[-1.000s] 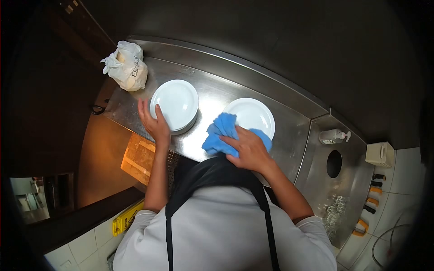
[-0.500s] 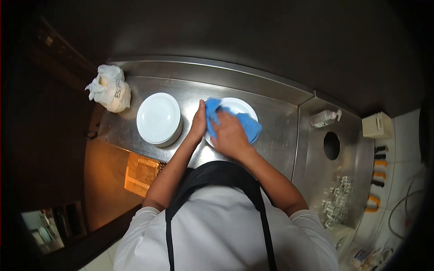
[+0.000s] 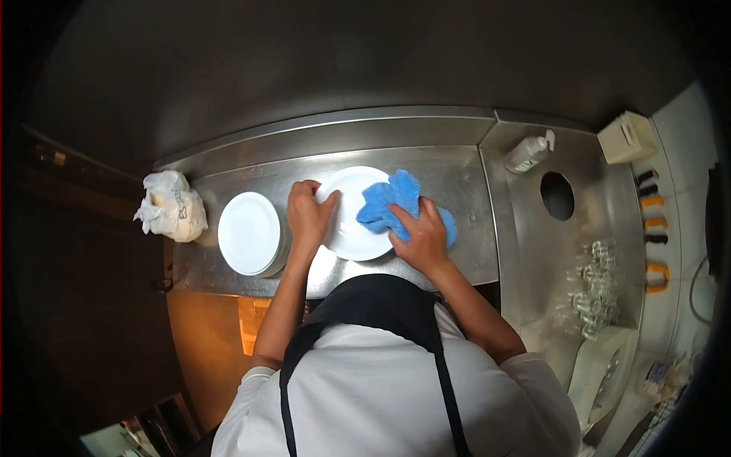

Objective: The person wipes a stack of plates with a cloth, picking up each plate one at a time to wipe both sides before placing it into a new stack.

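Note:
A white plate (image 3: pixel 350 179) lies in front of me over the steel counter. My left hand (image 3: pixel 308 217) grips its left rim, thumb on the upper face and fingers bent around the edge. In my right hand (image 3: pixel 422 236) is a bunched blue cloth (image 3: pixel 400 198), which covers the plate's right side and hangs past its rim. A stack of white plates (image 3: pixel 250 232) stands to the left of my left hand.
A tied white plastic bag (image 3: pixel 173 207) sits at the counter's (image 3: pixel 464 266) left end. To the right are a spray bottle (image 3: pixel 531 154), a round dark hole (image 3: pixel 557 196), several upturned glasses (image 3: pixel 595 289) and a beige box (image 3: pixel 627 139). Knives with black and yellow handles (image 3: pixel 653 223) line the wall.
My right hand and the cloth have moved right, uncovering more of the plate. My left hand has shifted left with the plate's rim, and the view has turned slightly.

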{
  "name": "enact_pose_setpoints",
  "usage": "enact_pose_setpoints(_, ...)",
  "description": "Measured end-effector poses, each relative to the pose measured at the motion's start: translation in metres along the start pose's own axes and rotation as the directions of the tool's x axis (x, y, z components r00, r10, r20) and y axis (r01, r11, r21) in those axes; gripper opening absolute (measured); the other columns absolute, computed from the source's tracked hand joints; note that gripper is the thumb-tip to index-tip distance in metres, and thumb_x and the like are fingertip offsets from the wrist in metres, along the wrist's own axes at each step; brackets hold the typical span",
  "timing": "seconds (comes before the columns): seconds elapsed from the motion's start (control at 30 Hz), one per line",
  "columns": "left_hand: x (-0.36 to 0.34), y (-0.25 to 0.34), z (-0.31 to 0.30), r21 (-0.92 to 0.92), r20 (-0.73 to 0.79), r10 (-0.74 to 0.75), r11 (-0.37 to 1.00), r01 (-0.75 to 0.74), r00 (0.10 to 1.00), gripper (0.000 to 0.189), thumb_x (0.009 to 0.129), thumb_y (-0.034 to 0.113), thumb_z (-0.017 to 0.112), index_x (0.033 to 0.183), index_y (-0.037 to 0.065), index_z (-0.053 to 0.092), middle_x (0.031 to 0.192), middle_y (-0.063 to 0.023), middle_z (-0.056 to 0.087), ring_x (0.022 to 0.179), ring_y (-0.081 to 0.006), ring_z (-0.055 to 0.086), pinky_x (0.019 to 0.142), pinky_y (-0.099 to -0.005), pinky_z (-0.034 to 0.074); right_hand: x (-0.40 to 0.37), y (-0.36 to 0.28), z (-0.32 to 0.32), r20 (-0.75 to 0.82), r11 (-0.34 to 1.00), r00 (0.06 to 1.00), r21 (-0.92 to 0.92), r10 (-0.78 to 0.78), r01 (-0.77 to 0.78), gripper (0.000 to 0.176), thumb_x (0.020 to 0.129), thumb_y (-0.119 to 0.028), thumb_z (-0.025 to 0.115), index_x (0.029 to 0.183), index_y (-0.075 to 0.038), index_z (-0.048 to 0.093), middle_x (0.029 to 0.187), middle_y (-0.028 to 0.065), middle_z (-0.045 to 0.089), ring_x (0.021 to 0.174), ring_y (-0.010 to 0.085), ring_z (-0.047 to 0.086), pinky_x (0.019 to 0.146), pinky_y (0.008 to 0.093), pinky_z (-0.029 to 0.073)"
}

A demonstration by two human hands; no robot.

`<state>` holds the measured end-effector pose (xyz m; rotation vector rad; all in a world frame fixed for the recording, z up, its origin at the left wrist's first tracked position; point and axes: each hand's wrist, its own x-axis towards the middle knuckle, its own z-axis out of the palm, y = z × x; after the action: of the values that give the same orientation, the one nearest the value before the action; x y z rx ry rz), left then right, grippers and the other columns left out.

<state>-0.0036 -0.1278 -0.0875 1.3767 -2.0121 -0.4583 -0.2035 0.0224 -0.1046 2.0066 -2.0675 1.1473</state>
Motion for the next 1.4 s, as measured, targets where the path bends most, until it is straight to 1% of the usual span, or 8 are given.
enact_pose_setpoints(0.3, 0.005, 0.009, -0.015, -0.656, 0.336, -0.150, 0.671, 0.345, 0.930, 0.024, 0.093, 0.005, 0.071, 0.104, 0.009, 0.049, 0.091, -0.0105, 0.071, 0.076, -0.0104, 0.066, 0.064, -0.0235, 0.053, 0.009, 0.011, -0.013, -0.178, 0.815, 0.958, 0.573, 0.224, -0.084, 0.046, 0.078, -0.009, 0.070, 0.124, -0.012, 0.071, 0.101, 0.0202, 0.068, 0.096, 0.0337, 0.065, 0.088, 0.0405, 0.052)
enact_pose_setpoints(0.57, -0.019, 0.059, -0.050, -0.751, 0.555, 0.018, 0.440, 0.492, 0.832, 0.064, 0.091, 0.012, 0.077, 0.144, 0.005, 0.042, 0.119, -0.0120, 0.067, 0.102, -0.0155, 0.067, 0.090, -0.0291, 0.054, 0.063, -0.027, -0.064, 0.578, -0.476, 0.806, 0.750, 0.131, -0.460, 0.035, 0.098, -0.027, 0.054, 0.122, -0.004, 0.066, 0.107, 0.0102, 0.071, 0.092, 0.0174, 0.068, 0.086, 0.0292, 0.053)
enact_pose_setpoints(0.8, -0.051, 0.058, -0.051, -0.905, 0.061, 0.092, 0.425, 0.016, 0.994, 0.138, 0.064, 0.046, 0.094, 0.163, 0.012, 0.005, 0.161, -0.0179, 0.034, 0.143, -0.0297, 0.042, 0.117, -0.0427, 0.035, 0.026, -0.045, -0.009, 0.800, -0.355, 0.590, 0.523, -0.111, -0.775, 0.038, 0.104, -0.034, 0.047, 0.124, -0.007, 0.064, 0.107, 0.0084, 0.070, 0.093, 0.0145, 0.067, 0.085, 0.0283, 0.052)
enact_pose_setpoints(0.97, -0.064, 0.043, -0.060, -0.854, -0.069, 0.137, 0.503, -0.129, 0.988, 0.093, 0.074, 0.047, 0.085, 0.148, 0.005, 0.048, 0.160, -0.0189, 0.038, 0.140, -0.0333, 0.047, 0.116, -0.0445, 0.036, 0.002, -0.045, -0.018, 0.933, -0.017, 0.356, 0.358, 0.056, -0.934, 0.044, 0.104, -0.038, 0.050, 0.126, -0.003, 0.065, 0.102, 0.0066, 0.070, 0.089, 0.0122, 0.067, 0.076, 0.0257, 0.053)
enact_pose_setpoints(1.1, -0.075, 0.030, -0.066, -0.918, 0.152, 0.118, 0.386, 0.096, 0.981, 0.044, 0.088, 0.042, 0.076, 0.106, 0.002, 0.073, 0.110, -0.0146, 0.076, 0.107, -0.0218, 0.070, 0.097, -0.0354, 0.052, -0.003, -0.036, -0.064, 0.936, 0.214, 0.332, 0.304, 0.114, -0.928, 0.047, 0.104, -0.036, 0.051, 0.132, 0.000, 0.059, 0.104, 0.0074, 0.069, 0.091, 0.0127, 0.067, 0.079, 0.0262, 0.054)
enact_pose_setpoints(1.17, -0.074, 0.020, -0.071, -0.781, 0.107, -0.058, 0.613, 0.120, 0.993, 0.040, 0.093, 0.039, 0.073, 0.104, 0.000, 0.071, 0.090, -0.0059, 0.076, 0.089, -0.0128, 0.070, 0.081, -0.0273, 0.055, -0.007, -0.021, -0.084, 0.903, 0.126, 0.429, 0.423, 0.025, -0.897, 0.047, 0.103, -0.032, 0.050, 0.135, 0.002, 0.055, 0.106, 0.0090, 0.068, 0.091, 0.0137, 0.067, 0.080, 0.0279, 0.053)
enact_pose_setpoints(1.33, -0.059, 0.006, -0.064, -0.815, 0.378, -0.023, 0.467, 0.344, 0.925, 0.042, 0.095, 0.038, 0.072, 0.112, 0.000, 0.069, 0.096, -0.0034, 0.072, 0.086, -0.0090, 0.066, 0.078, -0.0265, 0.054, 0.026, -0.076, -0.114, 0.608, 0.007, 0.776, 0.787, 0.169, -0.617, 0.051, 0.100, -0.026, 0.049, 0.139, 0.007, 0.049, 0.118, 0.0163, 0.067, 0.103, 0.0209, 0.067, 0.089, 0.0347, 0.053)
enact_pose_setpoints(1.4, -0.051, 0.016, -0.061, -0.798, 0.427, 0.015, 0.477, 0.370, 0.904, 0.040, 0.094, 0.033, 0.074, 0.119, 0.002, 0.069, 0.103, -0.0067, 0.073, 0.094, -0.0118, 0.066, 0.086, -0.0288, 0.054, 0.036, -0.044, -0.081, 0.580, -0.257, 0.807, 0.767, -0.114, -0.588, 0.052, 0.100, -0.027, 0.050, 0.139, 0.007, 0.049, 0.122, 0.0173, 0.066, 0.107, 0.0225, 0.067, 0.093, 0.0361, 0.053)
